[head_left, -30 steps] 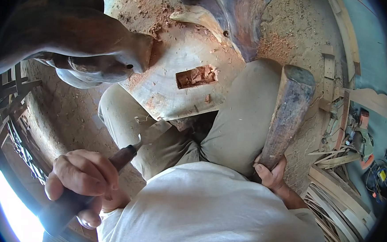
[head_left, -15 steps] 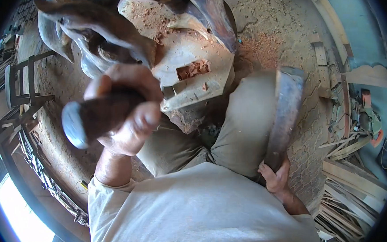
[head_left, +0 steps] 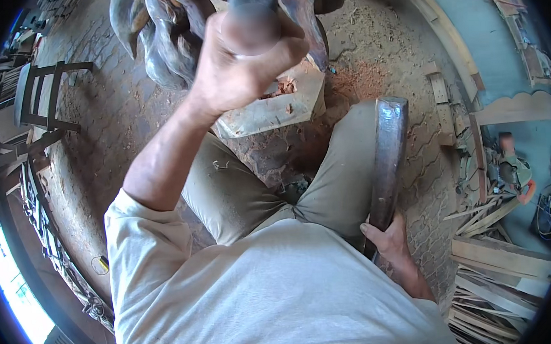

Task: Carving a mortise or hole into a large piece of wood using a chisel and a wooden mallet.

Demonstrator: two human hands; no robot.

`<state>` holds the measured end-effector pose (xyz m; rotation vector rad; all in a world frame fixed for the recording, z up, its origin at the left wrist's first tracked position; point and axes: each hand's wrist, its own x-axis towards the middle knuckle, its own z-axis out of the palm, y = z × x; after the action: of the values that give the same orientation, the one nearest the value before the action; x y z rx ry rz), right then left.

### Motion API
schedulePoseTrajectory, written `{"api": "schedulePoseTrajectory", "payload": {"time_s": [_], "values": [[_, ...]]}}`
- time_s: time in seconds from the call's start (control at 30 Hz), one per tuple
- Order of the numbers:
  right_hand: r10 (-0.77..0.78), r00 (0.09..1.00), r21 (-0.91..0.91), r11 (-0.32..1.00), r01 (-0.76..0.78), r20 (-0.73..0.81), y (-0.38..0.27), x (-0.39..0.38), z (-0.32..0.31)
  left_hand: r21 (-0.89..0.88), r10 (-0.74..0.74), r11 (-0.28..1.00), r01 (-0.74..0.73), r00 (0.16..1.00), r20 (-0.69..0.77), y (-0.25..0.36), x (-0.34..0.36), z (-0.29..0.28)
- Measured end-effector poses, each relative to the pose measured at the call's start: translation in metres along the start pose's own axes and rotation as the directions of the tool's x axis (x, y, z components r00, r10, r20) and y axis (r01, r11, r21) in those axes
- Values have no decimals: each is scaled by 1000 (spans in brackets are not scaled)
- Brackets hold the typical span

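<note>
Club (head_left: 389, 155) on the right looks heavy, rigid, best held by its narrow near end, where our right hand (head_left: 391, 235) wraps; our left hand (head_left: 238, 76), farther, clenches a dark handle (head_left: 252, 12).

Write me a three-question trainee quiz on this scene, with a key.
1. True or false: the left hand is empty.

2. Multiple choice: what does the right hand grip?
A) a paintbrush
B) a thick dark club
C) a handsaw

3. Fill in the blank: reddish shavings lie on the ____ to the right of the pale wooden block.

Key:
1. False; it grips a dark-ended handle.
2. B
3. floor
</note>
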<state>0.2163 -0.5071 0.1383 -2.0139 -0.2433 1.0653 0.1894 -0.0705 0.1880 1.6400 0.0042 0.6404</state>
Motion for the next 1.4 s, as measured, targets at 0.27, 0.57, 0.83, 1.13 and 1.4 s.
{"api": "schedulePoseTrajectory", "payload": {"time_s": [0.27,0.57,0.83,1.13,1.4], "values": [[-56,998,49,997,58,-29,-16,33,7,-81,-152,985,150,988,-21,-15,-4,19],[-140,990,41,989,139,17,-24,67,20,22,-204,977,212,960,-192,-14,12,32],[-153,987,72,986,150,44,-28,76,2,107,-168,979,175,983,-67,-29,32,41],[-312,949,-43,950,310,-45,-81,79,-64,30,-55,998,58,994,-91,-24,2,11],[-649,758,-23,760,649,-68,-178,64,-94,41,-162,985,166,984,-75,-31,19,29]]}}
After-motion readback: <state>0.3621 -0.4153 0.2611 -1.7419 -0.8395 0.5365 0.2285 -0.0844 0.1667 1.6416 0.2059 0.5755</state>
